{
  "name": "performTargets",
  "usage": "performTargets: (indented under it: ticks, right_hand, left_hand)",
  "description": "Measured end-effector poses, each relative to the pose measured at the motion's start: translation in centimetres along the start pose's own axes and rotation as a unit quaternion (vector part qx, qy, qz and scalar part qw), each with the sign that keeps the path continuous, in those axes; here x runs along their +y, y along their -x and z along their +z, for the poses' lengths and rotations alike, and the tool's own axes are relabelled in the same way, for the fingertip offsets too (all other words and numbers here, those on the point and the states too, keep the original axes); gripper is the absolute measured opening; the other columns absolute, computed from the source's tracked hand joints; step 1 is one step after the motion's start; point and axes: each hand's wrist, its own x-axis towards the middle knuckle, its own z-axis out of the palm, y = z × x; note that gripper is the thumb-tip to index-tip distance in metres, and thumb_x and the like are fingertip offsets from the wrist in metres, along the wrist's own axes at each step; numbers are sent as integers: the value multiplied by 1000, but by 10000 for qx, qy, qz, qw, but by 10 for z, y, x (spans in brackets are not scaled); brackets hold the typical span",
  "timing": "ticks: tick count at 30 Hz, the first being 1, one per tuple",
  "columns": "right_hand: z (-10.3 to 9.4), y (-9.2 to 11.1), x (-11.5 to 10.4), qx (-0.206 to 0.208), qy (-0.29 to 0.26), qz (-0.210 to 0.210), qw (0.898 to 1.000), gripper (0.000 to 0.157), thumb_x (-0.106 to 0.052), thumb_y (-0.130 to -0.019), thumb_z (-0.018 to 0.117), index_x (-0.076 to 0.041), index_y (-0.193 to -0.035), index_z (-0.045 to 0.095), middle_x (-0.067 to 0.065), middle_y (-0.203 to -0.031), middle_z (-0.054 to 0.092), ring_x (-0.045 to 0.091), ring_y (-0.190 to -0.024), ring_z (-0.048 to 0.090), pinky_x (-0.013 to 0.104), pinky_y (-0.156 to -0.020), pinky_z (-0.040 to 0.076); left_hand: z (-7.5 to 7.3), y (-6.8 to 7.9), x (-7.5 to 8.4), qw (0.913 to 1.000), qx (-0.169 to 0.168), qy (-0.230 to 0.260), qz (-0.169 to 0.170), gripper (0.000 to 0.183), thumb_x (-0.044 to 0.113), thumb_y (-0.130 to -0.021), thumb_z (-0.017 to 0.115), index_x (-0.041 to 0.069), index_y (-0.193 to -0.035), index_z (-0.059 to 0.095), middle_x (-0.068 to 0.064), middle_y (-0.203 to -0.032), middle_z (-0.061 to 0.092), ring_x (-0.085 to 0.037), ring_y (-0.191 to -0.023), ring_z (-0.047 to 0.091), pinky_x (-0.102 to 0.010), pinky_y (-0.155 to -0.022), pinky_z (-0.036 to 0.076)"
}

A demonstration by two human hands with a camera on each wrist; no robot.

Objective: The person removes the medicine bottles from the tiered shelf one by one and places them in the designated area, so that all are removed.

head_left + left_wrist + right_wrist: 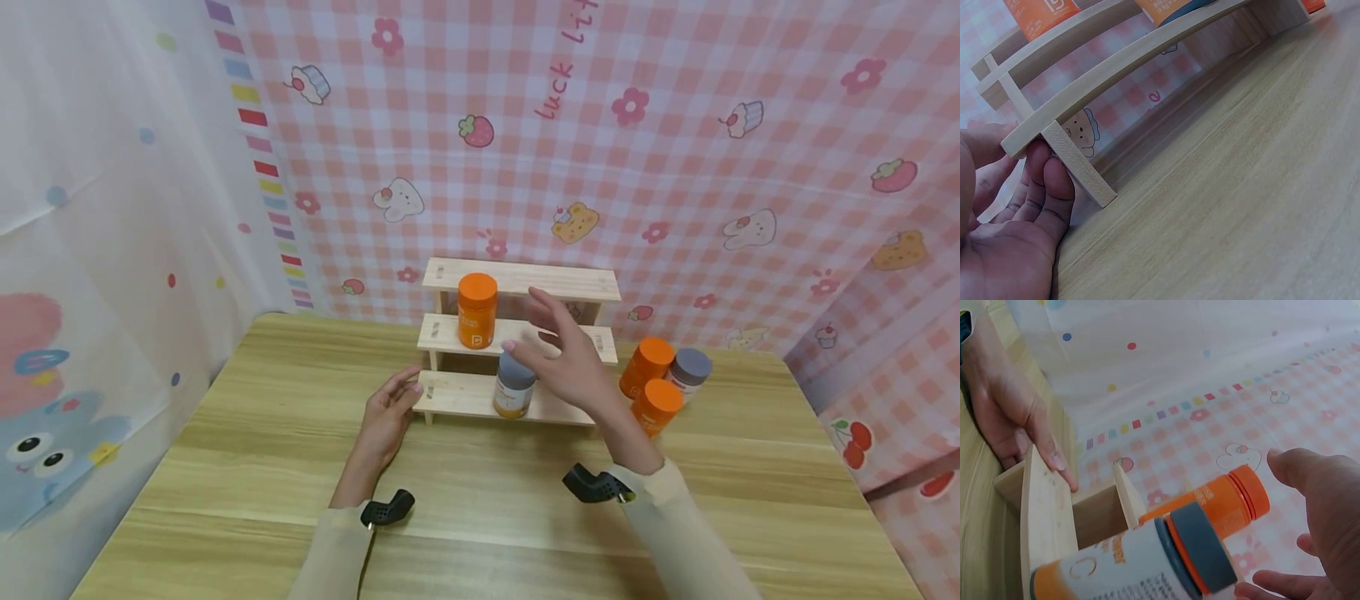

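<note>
Pale wood: one three-step rack [517, 279], standing on a wood-grain table [480, 517].

Item: one grey-lidded jar [513, 398], upright on the lowest tier [463, 393].

Item: one orange jar [477, 321], upright on the middle tier [510, 331], toward its left end.

Items: three upright jars grouped on the table just right of the rack, namely an orange rear jar [649, 365], an orange front jar [658, 404] and a grey-capped jar [690, 369].

Left hand [390, 412]: pinched the left end of the lowest tier, fingertips tucked beneath the board.

Right hand [566, 358]: spread wide, thumb well apart from the fingers, holding nothing; it hung beside the grey-lidded jar, with a gap in the right wrist view.

Handling notes, by judgement: the step appeared to be placing jars with the rack braced. Good practice called for a light, steady left grip, without lifting the board. The right hand was best kept wide until clear of both lids, as a brushed cap could have tipped a jar off its narrow tier.
</note>
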Motion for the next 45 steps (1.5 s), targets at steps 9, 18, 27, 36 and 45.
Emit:
performTargets:
  ticks: [9,18,27,36,45]
  right_hand:
    - [10,-18,-12,-117,-81,-20,9999,83,-39,-93,76,-25,-161,31,9,-155,49,29,-141,50,51,-118,40]
    - [19,-35,-18,-215,23,107,9997,82,-43,-92,76,-24,-160,33,4,-148,58,31,-136,56,52,-115,44]
    - [27,-51,-21,-355,355,507,9975,78,-47,-91,76,-29,-157,37,6,-149,58,27,-130,59,50,-106,51]
    - [32,-64,-16,-450,346,594,9966,64,-41,-93,76,-24,-147,48,8,-136,65,26,-125,63,48,-104,53]
    - [27,-57,-16,-50,75,477,9988,62,-45,-90,78,-28,-143,51,4,-137,66,25,-127,62,47,-109,50]
  left_hand:
    - [-1,-2,-2,10000,8,-43,27,45,5,-103,59,-2,-147,50,3,-106,61,-7,-95,63,-18,-81,55]
    - [-2,-2,-3,9999,-34,-59,85,46,6,-103,60,-3,-147,49,4,-106,62,-7,-96,63,-18,-81,55]
    - [-1,-2,-3,10000,-4,14,86,45,3,-103,59,-2,-146,50,3,-105,64,-7,-96,63,-18,-81,54]
    - [-1,-2,-2,9999,11,-73,91,44,4,-103,59,-1,-146,52,2,-106,63,-8,-98,64,-19,-83,56]
    - [-2,-1,-2,9999,4,-87,59,44,4,-103,59,0,-146,52,1,-107,62,-10,-99,64,-20,-83,56]
